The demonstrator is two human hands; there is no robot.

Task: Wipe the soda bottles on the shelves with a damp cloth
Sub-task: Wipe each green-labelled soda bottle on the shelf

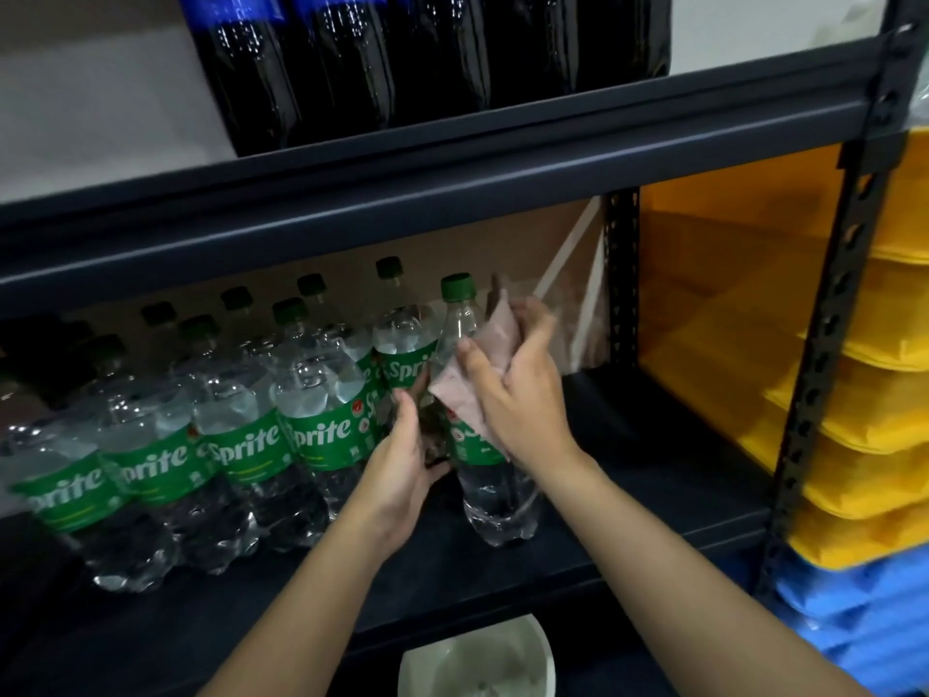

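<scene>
Right hand (518,394) presses pink cloth (482,364) on Sprite bottle (477,445); left hand (402,460) grips it, dark metal shelf (603,495).

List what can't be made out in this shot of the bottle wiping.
- Dark cola bottles, head view: tops cut off by the upper edge.
- Held Sprite bottle: its label is mostly covered by the cloth and right hand.
- Left hand: fingertips hidden behind that bottle.
- White bowl: cut off by the bottom edge; contents unclear.
- Back-row Sprite bottles: dim and blurred.
</scene>
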